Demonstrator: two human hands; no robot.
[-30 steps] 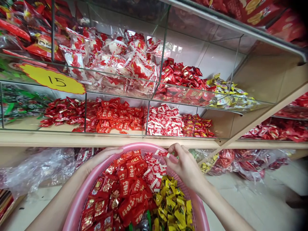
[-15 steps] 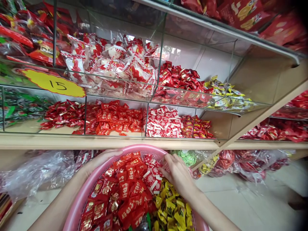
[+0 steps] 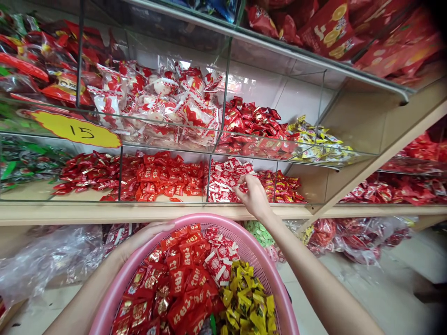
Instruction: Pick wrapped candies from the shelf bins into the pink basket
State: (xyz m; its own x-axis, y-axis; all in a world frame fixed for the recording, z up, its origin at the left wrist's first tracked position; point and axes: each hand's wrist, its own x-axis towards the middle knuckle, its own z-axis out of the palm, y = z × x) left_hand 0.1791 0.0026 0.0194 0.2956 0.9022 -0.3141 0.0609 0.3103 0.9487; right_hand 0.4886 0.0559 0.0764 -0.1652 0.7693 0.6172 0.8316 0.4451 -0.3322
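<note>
Head cam: right hand (image 3: 254, 196) was pinching red-and-white candies (image 3: 226, 179) in the bin; left hand (image 3: 146, 232) gripped the pink basket (image 3: 251, 246) rim.

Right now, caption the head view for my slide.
Right hand reaches into the shelf bin of red-and-white candies while the left hand grips the rim of the pink basket.

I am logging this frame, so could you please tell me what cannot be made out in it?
- Right hand, head view: its own back hides the fingertips in the red-and-white candies, so a grip cannot be told.
- Pink basket: the near part is cut off by the bottom edge.
- Candy wrapper print: too small to read.
- Left hand: fingers hidden behind the basket rim.
</note>
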